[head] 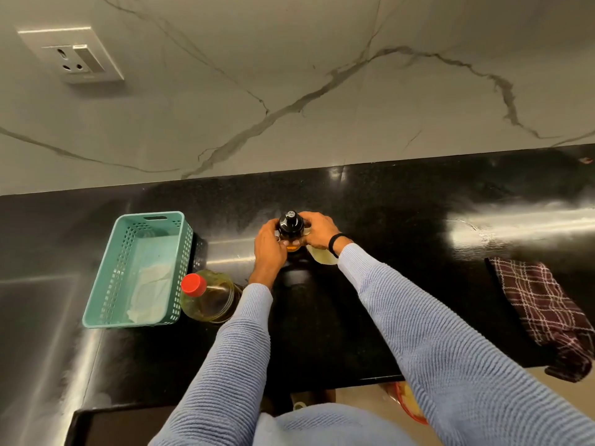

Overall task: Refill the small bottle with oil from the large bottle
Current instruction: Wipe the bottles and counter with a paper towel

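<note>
Blue knit sleeves (418, 317) reached forward over the black bench (386, 204) to the small bottle (290, 225), which stood upright mid-bench with its black cap on. The left hand (269, 244) and right hand (317, 231) cupped it, fingers curled round its sides, probably to steady it for uncapping. The large bottle (209, 297), red-capped, stood beside the left forearm.

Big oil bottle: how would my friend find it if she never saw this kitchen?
Find the black countertop, then the teal basket on its left side. The big oil bottle sits beside the basket's near right corner. It alone has a red cap; the small bottle farther back has a black top.
</note>
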Available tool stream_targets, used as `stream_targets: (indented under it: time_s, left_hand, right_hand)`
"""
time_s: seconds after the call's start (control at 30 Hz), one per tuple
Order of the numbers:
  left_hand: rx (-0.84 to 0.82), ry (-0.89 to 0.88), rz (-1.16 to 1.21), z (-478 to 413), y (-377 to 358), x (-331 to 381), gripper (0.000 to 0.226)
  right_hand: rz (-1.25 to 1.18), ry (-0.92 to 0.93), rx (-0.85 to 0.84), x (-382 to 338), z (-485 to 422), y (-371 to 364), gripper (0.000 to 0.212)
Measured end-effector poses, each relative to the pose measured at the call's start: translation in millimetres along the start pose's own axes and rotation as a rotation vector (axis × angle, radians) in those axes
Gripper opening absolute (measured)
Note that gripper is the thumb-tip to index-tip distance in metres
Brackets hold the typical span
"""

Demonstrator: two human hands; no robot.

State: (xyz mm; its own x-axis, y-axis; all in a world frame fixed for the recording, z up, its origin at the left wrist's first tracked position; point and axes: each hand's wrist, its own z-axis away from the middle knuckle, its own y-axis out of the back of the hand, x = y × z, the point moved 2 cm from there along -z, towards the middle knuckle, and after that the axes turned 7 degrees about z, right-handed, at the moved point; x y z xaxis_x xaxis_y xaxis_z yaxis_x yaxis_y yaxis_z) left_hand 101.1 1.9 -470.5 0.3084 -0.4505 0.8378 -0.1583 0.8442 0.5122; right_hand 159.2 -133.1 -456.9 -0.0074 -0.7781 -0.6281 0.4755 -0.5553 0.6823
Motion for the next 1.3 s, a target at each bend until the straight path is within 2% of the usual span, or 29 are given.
stream_targets:
  time_s: [0.4, 0.5, 0.57, 0.63, 0.73, 0.83, 0.9, 0.93, 1.07, 1.17, 1.23, 1.3]
  left_hand:
    - [-0.013, 0.02, 0.016, -8.6, -3.4, -7.5, 0.051]
    - [-0.004, 0.058, 0.011, -5.0, -3.8, -11.6, 0.058]
    - [0.03, 0.067, -0.001, 5.3, -2.6, -10.4, 0.065]
    - [0.033, 0.061, 0.008, 25.3, 0.2, -5.7, 0.067]
    - [-0.085, 0.039, 0.035, 65.0, 3.6, -7.4, 0.061]
    - [-0.228, 0.059, 0.052, 102.7, 11.6, -21.3, 0.055]
    - [-0.255, 0.078, 0.049, 123.0, 18.5, -32.5, 0.051]
    - [-0.25, 0.076, 0.048, 131.4, 21.2, -38.3, 0.05]
    - [-0.214, 0.114, 0.035, 154.6, 25.0, -57.7, 0.05]
    - [-0.192, 0.14, 0.036, 165.0, 25.4, -65.7, 0.051]
    - [-0.181, 0.15, 0.037, 171.6, 25.2, -67.4, 0.051]
    - [-0.185, 0.165, 0.031, 178.2, 25.3, -69.1, 0.051]
  right_hand:
    - [0.008, -0.002, -0.002, 3.1, -11.0, -3.1, 0.074]
    - [0.057, -0.029, 0.009, 9.2, -8.0, -6.4, 0.082]
    - [0.108, -0.063, 0.04, 20.2, 1.7, -7.2, 0.079]
    - [0.114, -0.099, 0.101, 35.8, 17.8, -5.2, 0.067]
    - [0.081, -0.138, 0.262, 56.2, 51.5, 0.4, 0.05]
    - [0.166, -0.034, 0.517, 63.7, 84.9, 0.8, 0.031]
    - [0.283, 0.064, 0.61, 66.1, 99.9, -11.4, 0.031]
    - [0.334, 0.108, 0.583, 67.8, 105.0, -22.9, 0.036]
    - [0.468, 0.271, 0.255, 66.4, 127.8, -86.7, 0.054]
    - [0.43, 0.292, 0.343, 72.3, 150.1, -110.8, 0.052]
    - [0.416, 0.21, 0.445, 83.1, 151.7, -114.3, 0.051]
    - [0.435, 0.109, 0.431, 93.1, 143.5, -112.2, 0.051]
